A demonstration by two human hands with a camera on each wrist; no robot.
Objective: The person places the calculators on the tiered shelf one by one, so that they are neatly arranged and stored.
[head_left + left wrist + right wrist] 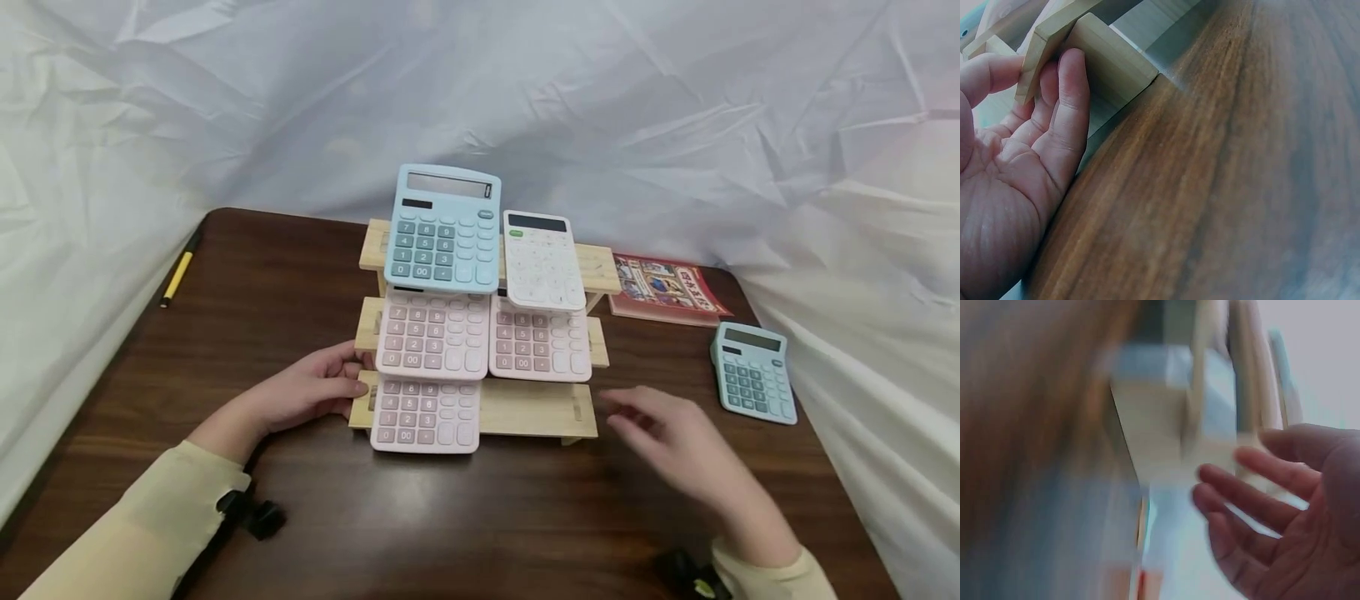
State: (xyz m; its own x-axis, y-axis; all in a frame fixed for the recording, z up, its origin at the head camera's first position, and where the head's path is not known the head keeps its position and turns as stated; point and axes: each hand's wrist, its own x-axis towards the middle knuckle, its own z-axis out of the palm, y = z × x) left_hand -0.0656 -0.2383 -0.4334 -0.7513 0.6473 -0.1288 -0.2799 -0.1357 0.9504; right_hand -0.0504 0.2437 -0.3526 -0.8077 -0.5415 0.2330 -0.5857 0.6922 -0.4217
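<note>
A three-step wooden display rack (536,408) stands mid-table. Its top step bears a blue calculator (442,233) and a white calculator (543,262). Two pink calculators, a left one (433,333) and a right one (540,342), sit on the middle step; another pink calculator (426,417) is at the left of the lowest step. My left hand (318,383) grips the left end of that lowest step, thumb on its edge and fingers tucked beneath in the left wrist view. Just off the rack's right end, my right hand (667,437) holds nothing, its fingers loosely bent.
Another blue calculator (753,372) lies on the dark wood table (315,517) at the right. Behind it is a red book (663,287). A yellow and black pen (177,275) lies near the left edge. White sheeting (480,100) hangs around the table.
</note>
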